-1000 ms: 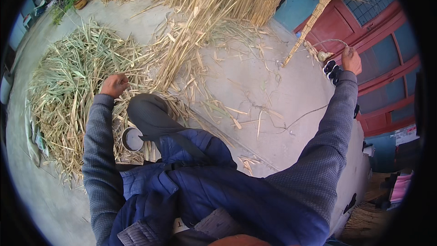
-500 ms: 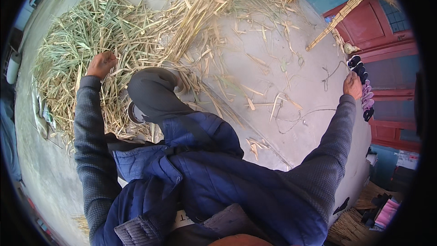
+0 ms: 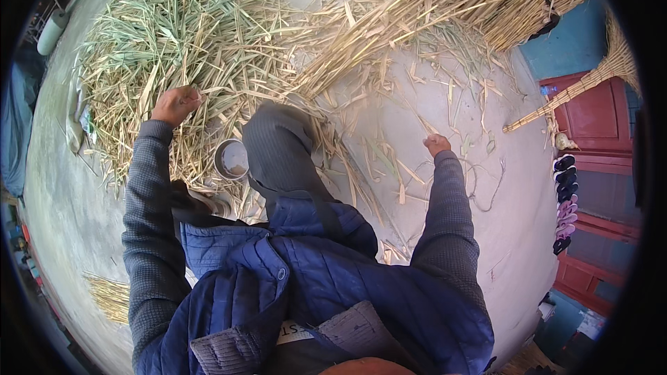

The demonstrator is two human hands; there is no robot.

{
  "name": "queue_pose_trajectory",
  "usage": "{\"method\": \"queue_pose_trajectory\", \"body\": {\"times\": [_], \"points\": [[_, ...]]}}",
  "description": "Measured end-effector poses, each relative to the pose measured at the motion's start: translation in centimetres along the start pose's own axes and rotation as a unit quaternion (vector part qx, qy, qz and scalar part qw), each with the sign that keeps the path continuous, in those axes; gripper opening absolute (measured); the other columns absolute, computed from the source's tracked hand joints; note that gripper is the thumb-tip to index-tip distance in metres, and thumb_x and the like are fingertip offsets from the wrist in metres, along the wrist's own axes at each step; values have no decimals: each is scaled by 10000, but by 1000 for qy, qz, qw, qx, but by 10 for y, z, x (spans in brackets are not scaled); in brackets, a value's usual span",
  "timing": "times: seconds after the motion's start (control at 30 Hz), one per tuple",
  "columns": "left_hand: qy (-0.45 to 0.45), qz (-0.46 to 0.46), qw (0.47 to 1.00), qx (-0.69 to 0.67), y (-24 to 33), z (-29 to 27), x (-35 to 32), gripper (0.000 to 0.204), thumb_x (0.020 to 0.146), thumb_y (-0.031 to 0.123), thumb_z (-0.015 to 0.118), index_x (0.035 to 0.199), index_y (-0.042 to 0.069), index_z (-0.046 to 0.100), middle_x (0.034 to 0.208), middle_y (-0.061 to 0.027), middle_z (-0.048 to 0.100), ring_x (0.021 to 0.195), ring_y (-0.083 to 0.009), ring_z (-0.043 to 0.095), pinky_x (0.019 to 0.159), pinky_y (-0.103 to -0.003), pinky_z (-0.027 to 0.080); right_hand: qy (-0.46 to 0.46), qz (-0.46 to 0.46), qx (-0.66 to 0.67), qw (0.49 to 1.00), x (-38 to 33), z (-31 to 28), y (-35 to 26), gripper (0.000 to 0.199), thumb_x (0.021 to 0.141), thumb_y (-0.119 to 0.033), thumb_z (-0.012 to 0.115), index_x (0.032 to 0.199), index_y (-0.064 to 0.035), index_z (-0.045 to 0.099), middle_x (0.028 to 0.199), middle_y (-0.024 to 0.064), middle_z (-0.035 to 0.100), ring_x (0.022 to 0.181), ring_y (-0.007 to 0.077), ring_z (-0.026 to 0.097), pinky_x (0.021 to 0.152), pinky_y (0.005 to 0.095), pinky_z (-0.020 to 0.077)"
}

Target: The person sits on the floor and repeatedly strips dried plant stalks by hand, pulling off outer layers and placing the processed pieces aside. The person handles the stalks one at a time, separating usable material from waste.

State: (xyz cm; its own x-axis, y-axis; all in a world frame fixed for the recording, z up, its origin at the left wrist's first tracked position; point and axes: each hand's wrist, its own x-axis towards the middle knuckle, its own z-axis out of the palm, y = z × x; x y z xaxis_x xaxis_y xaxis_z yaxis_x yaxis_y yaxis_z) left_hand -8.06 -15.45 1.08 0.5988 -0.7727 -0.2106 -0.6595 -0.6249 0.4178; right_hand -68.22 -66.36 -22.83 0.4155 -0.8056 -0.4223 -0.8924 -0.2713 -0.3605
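Note:
My left hand [image 3: 177, 104] is a closed fist pressed into a wide pile of dry green-yellow stalks and leaves [image 3: 174, 42]; it seems to grip a few of the stalks. My right hand [image 3: 436, 144] is stretched out to the right, fingers curled shut, low over the bare concrete ground [image 3: 445, 97]. A thin cord [image 3: 486, 191] loops on the ground just beyond it; I cannot see whether its end is in the fist. My bent knee in grey trousers [image 3: 278, 146] is between the two arms.
A small round metal bowl [image 3: 233, 160] stands by my knee at the pile's edge. Long straw bundles [image 3: 451, 0] lie at the top. A straw broom [image 3: 577, 90] leans by a red door [image 3: 597, 118]. Dark sandals [image 3: 564, 201] hang beside it. A little straw bundle [image 3: 111, 295] lies lower left.
My right hand has come away from the door and broom side and down toward the ground in front. My left hand has stayed in the stalk pile while the view tilted.

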Motion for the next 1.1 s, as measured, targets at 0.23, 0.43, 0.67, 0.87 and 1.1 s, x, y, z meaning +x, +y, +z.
{"method": "queue_pose_trajectory", "body": {"times": [0.23,0.43,0.67,0.87,1.1], "points": [[-14,-59,998,-14,-48,16,-43,239,825,237,746,955,45,689,881,-134,726,830,-294,704,748,-373,539,116,-8,497,860,135,45,-234,590,885,-203,738,1336,84,487,965,143,705,730,153,696,539,274,528],[-8,-59,997,-40,-80,34,-62,252,816,248,742,924,36,661,816,-139,694,794,-319,683,705,-403,519,185,-37,573,798,205,-8,-279,271,877,-145,751,1053,3,605,799,70,674,587,97,606,454,226,463],[15,-18,999,-38,-90,50,-55,218,812,212,746,926,48,659,827,-127,707,786,-321,685,682,-413,520,244,-55,456,854,215,-79,-235,163,880,-165,758,885,-33,662,757,50,684,601,102,596,498,245,459],[10,-51,998,-23,-86,50,-60,223,828,209,739,959,41,675,864,-137,725,812,-298,705,718,-389,544,300,-148,441,833,170,-202,-235,210,908,-202,743,843,-42,624,804,63,703,647,103,614,561,228,486],[111,-38,992,-44,-58,13,-72,258,851,261,735,970,41,670,870,-149,726,813,-312,708,717,-393,554,114,-273,498,815,11,-266,-415,240,928,-246,737,946,-60,586,875,77,710,778,133,698,669,229,561]]}}
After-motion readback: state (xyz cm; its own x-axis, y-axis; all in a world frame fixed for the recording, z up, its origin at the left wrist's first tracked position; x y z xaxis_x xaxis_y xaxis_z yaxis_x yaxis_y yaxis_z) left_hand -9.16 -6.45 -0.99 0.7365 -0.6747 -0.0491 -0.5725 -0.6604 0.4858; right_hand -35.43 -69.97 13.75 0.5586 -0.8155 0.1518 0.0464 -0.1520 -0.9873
